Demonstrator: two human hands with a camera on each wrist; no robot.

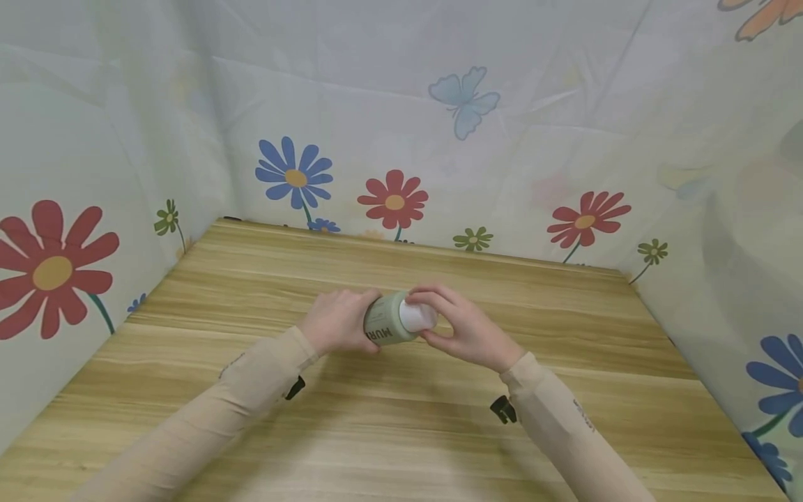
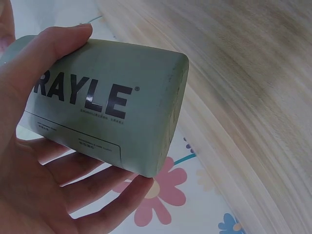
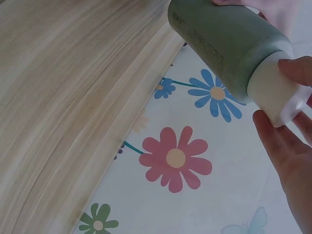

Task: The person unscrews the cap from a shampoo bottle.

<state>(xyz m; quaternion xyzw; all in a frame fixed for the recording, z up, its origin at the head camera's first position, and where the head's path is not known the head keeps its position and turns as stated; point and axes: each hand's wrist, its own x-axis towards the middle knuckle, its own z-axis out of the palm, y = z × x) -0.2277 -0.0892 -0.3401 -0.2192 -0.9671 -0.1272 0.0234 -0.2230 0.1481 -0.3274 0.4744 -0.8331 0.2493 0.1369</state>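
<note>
A grey-green bottle (image 1: 384, 322) with dark lettering lies tilted on its side above the table, its white cap (image 1: 417, 316) pointing right. My left hand (image 1: 339, 321) grips the bottle's body near the base end. In the left wrist view the thumb lies over the lettered face of the bottle (image 2: 105, 92), with the fingers curled beneath. My right hand (image 1: 467, 328) holds the white cap between thumb and fingers. The right wrist view has the cap (image 3: 273, 87) seated at the bottle's shoulder, thumb on one side and fingertips on the other.
The wood-grain table (image 1: 389, 432) spreads under both arms. A white sheet (image 1: 351, 90) printed with flowers and butterflies hangs behind the table and along both sides. Dark clips (image 1: 503, 409) hang below the beige sleeves (image 1: 251, 376).
</note>
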